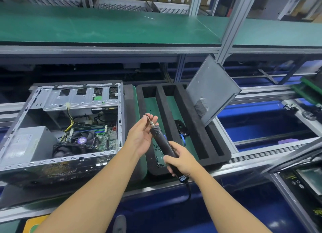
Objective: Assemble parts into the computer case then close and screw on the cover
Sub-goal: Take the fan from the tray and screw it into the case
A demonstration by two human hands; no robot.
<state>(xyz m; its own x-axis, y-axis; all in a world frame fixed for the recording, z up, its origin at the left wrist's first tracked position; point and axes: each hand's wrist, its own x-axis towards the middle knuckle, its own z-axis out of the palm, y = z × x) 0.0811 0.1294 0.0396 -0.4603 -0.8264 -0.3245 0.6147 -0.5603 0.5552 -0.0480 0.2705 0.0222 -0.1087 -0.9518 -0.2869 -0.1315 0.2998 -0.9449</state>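
The right hand (181, 161) grips the black electric screwdriver (163, 144) by the lower part of its body, with the bit tilted up and to the left. The left hand (142, 134) is held palm-up beside it, its nearly straight fingers (147, 118) touching the bit's tip. At left the open computer case (61, 128) lies on its side on the table (132, 184). Its cover (212, 91) leans upright in the black foam tray (196, 138), where small dark screws (159, 157) lie loose.

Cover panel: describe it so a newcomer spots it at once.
Right of the open grey metal computer case lies a black foam tray. Propped at its far right side stands the dark grey flat metal cover panel, the only tilted sheet, with a mesh vent patch.
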